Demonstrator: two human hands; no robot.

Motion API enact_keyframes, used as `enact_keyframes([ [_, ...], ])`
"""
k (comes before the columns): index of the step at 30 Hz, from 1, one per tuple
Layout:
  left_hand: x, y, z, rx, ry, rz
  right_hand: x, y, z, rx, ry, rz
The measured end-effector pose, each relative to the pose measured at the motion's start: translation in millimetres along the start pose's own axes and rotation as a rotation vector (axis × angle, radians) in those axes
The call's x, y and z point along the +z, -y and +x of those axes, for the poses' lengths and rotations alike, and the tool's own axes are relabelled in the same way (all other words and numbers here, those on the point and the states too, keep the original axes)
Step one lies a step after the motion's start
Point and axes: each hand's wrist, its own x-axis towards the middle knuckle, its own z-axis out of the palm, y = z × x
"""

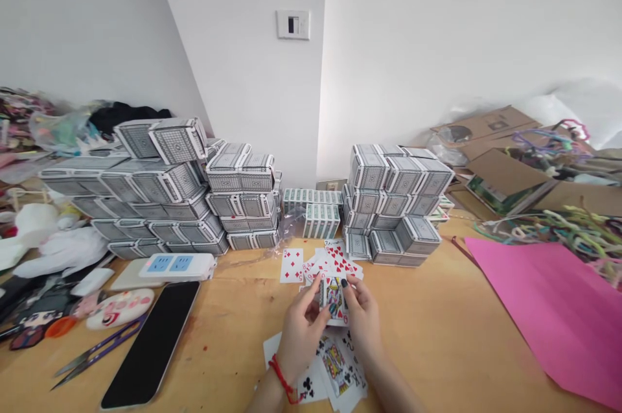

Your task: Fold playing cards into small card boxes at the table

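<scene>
Both hands meet over the wooden table (437,335), holding a small stack of playing cards (333,299) face up, a court card on top. My left hand (299,335), with a red string bracelet at the wrist, pinches the stack's left side. My right hand (362,319) grips its right side with the fingers curled. Loose red-suit cards (323,262) lie spread just beyond the hands. More face-up cards (335,371) lie under my wrists near the front edge.
Stacks of boxed card decks stand at back left (160,186) and back right (396,205). A black phone (153,342), scissors (92,354) and a power strip (175,265) lie left. A pink paper sheet (549,316) and cardboard boxes (505,166) are on the right.
</scene>
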Motion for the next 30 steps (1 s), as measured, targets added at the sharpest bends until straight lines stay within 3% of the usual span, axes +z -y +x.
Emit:
enact_keyframes([
  [4, -7.0, -3.2, 2.5, -0.048, 0.122, -0.135, -1.2, 2.0, -0.2, 0.026, 0.003, 0.010],
  [18, -8.1, -5.3, 4.7, -0.063, 0.016, -0.054, -1.0, 1.5, 1.3, -0.015, -0.004, -0.024],
  [30, -8.9, -5.6, 4.8, -0.049, -0.002, -0.009, -0.2, 6.9, 0.6, 0.064, 0.015, 0.062],
])
